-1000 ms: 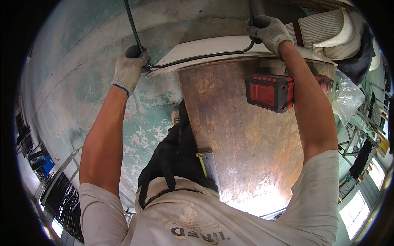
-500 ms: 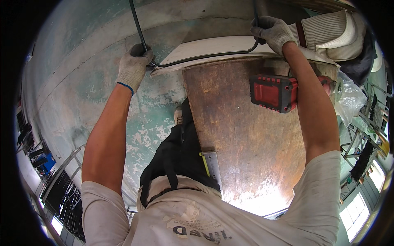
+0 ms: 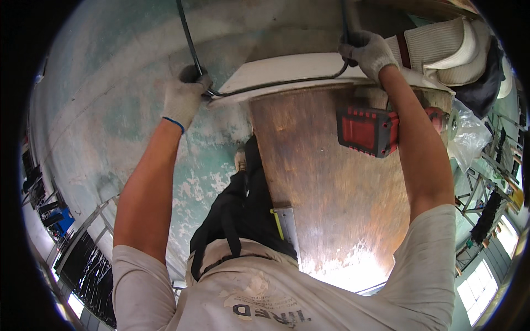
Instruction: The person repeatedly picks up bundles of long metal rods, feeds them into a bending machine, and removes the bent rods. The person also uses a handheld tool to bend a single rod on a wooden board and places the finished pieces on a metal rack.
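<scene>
Both gloved hands grip a dark bent metal tube (image 3: 276, 85), shaped like a wide U with its two legs running away from me. My left hand (image 3: 186, 91) is closed on the tube near its left bend. Near the right bend, my right hand (image 3: 370, 52) wraps round the other leg. The crosspiece lies across or just above a white board (image 3: 292, 65) at the far edge of a worn wooden table (image 3: 314, 160); whether it touches the board I cannot tell. Under my right forearm rests a red and black cordless power tool (image 3: 367, 132), partly hidden by the arm.
A metal square-like ruler with a yellow edge (image 3: 285, 226) lies at the table's near left edge. Cream ribbed cloth (image 3: 436, 44) and a clear plastic bag (image 3: 469, 135) are at the far right. Racks with black pieces (image 3: 85, 270) stand at left. The floor (image 3: 127, 116) is worn green.
My left hand has shifted slightly right and nearer, and the tube's crosspiece has come slightly nearer. Both hands keep their grip.
</scene>
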### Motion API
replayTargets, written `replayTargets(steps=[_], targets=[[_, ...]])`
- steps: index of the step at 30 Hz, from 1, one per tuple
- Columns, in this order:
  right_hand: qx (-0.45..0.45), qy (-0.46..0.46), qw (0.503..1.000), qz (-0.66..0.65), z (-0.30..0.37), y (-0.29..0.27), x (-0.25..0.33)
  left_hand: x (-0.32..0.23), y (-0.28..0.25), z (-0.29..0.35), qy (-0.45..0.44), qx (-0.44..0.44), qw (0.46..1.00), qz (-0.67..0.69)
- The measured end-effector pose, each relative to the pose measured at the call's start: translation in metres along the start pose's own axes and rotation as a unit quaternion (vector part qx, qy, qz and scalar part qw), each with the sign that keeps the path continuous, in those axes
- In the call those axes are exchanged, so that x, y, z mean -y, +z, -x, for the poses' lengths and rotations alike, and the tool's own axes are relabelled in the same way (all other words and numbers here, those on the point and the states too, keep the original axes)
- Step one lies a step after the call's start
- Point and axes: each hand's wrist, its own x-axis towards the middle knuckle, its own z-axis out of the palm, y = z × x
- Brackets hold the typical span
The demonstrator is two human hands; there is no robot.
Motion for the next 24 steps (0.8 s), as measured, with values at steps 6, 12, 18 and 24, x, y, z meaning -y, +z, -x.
replayTargets(steps=[6,12,18,24], targets=[[-0.058,-0.066,0.985,0.148,-0.004,-0.008,-0.021,0.005,0.0,0.02,0.039,-0.075,0.994,0.072],[-0.019,-0.102,0.994,-0.03,0.046,-0.015,0.057,0.002,-0.061,0.098,0.003,-0.03,0.957,0.287],[-0.096,-0.224,0.97,0.007,0.163,0.079,0.181,0.066,-0.153,0.218,0.033,-0.016,0.93,0.367],[0.027,-0.214,0.975,-0.058,0.246,0.243,0.228,0.138,-0.278,0.396,-0.036,-0.074,0.875,0.477]])
